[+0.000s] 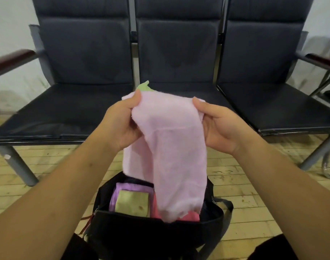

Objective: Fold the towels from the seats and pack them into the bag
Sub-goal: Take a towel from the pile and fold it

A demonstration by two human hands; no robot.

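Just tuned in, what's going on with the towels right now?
A person holds a pale pink terry towel by its top edge, with the left hand and right hand each pinching it. It hangs loosely doubled over an open black fabric bag. Inside the bag lie a folded purple towel, a folded yellow-green towel and a bright pink towel. The pale pink towel is not yet packed. A row of dark padded seats stands behind.

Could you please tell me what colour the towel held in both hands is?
Pale pink; the towel shows best in the head view, hanging over the bag.
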